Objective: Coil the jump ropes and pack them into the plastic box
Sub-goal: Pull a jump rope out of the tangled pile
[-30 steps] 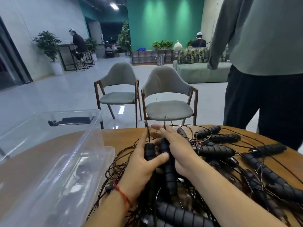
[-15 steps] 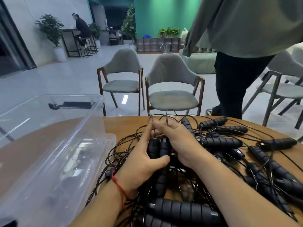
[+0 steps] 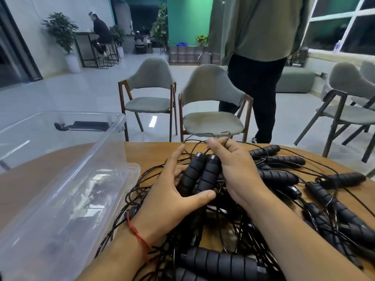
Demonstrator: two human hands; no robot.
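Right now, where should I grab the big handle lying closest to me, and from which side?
Best take the near handle around its ribbed middle, coming down from above: it lies flat and crosswise, top bare, with cords tangled round its ends.

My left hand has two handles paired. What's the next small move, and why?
Probably draw the cord the right hand pinches up out of the pile while the left hand holds the paired handles: it runs into tangled ropes, so it likely needs freeing before coiling.
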